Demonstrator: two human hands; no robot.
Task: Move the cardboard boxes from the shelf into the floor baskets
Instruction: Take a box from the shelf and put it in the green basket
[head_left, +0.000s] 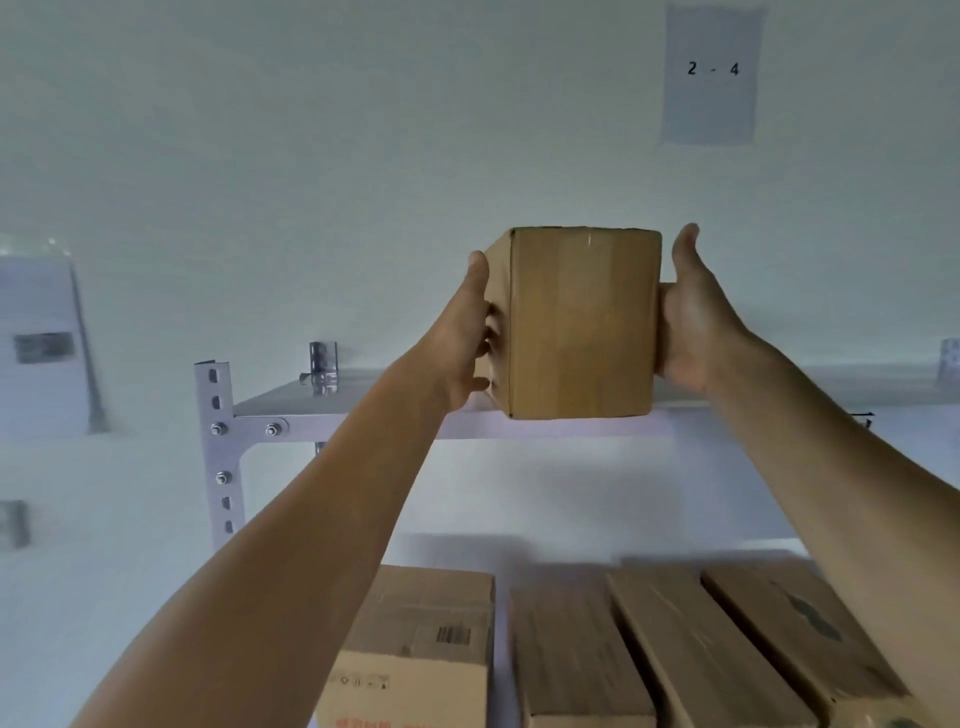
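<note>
A plain brown cardboard box (582, 322) is held up at the front edge of the top shelf (363, 395) of a grey metal rack. My left hand (470, 332) grips its left side, fingers curled round the box wall and thumb up. My right hand (691, 317) holds its right side, thumb raised; its fingers are hidden behind the box. On the shelf below lie several more cardboard boxes: one with a barcode (426, 644) and flatter ones (717, 649) to its right. No floor basket is in view.
The rack's perforated upright (221, 452) stands at the left with bolts showing. A paper sign reading "2 - 4" (711, 73) hangs on the white wall above. Another white sheet (41, 343) is at the far left.
</note>
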